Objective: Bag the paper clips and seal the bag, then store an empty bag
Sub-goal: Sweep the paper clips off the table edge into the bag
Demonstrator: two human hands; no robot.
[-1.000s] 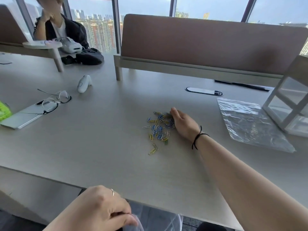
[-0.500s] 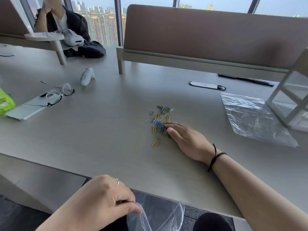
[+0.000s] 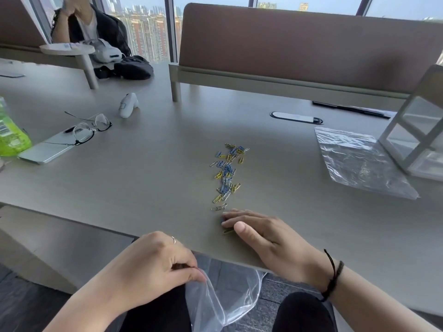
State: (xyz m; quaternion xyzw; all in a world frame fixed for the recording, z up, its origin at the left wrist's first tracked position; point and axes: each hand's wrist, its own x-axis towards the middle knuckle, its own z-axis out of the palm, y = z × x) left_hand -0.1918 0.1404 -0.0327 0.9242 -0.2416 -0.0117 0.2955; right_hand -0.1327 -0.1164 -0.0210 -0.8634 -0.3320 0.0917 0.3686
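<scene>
Blue, yellow and silver paper clips [image 3: 227,172] lie strung out in a line down the middle of the grey table [image 3: 148,178]. My right hand [image 3: 260,232] rests flat near the table's front edge, fingers over a few clips at the near end of the line. Below the edge, my left hand [image 3: 155,267] pinches the rim of a clear plastic bag [image 3: 223,300], which hangs with its mouth open under the table edge. A second clear bag [image 3: 354,161] lies flat at the right.
A white framed drawer unit [image 3: 417,130] stands at the right, touching the flat bag. Glasses [image 3: 88,129] rest on a tablet [image 3: 45,149] at the left, beside a green packet [image 3: 10,135]. A white controller [image 3: 128,105] and a brown divider [image 3: 299,44] lie behind. A person sits far left.
My right hand has swept toward me from the pile to the front edge, dragging clips into a long line. My left hand has raised the open bag closer to the edge.
</scene>
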